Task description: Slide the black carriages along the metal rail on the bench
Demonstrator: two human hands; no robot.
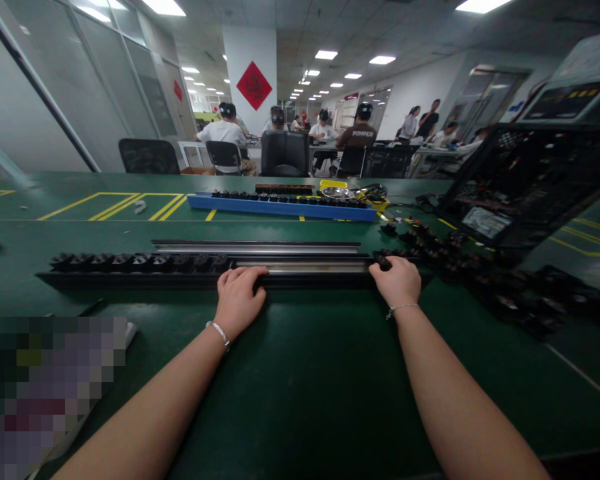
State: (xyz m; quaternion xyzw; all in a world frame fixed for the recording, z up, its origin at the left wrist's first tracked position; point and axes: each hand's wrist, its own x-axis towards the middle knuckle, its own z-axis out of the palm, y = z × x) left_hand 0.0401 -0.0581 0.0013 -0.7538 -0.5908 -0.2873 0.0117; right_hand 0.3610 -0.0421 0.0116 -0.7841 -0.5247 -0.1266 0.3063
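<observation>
The step looked like handling a small black part (383, 261) at the long black rail (315, 281), which lay crosswise on the green desk (310, 373) in front of the person. Doing it well probably called for steadying the rail with one hand, bringing the part square to the bright metal strip (310, 267) and sliding it level, since a tilted piece might have caught on the side walls. Light, even pressure seemed wiser than force, with fingertips clear of the gap beside the row of black parts (143, 262) on the left stretch. The right hand (399, 281) was bent at the knuckles near the rail's right end, thumb and fingers closed in a pinch around the small part, its forearm slanting up from the lower right. The left hand (240, 297) lay palm down at the end of the row, half curled, fingers over the rail and thumb apart near its front wall; whether it gripped anything could not be told. Both forearms were stretched well forward. A second rail (260, 247) lay just behind, and loose black parts (510, 300) were heaped to the right.
</observation>
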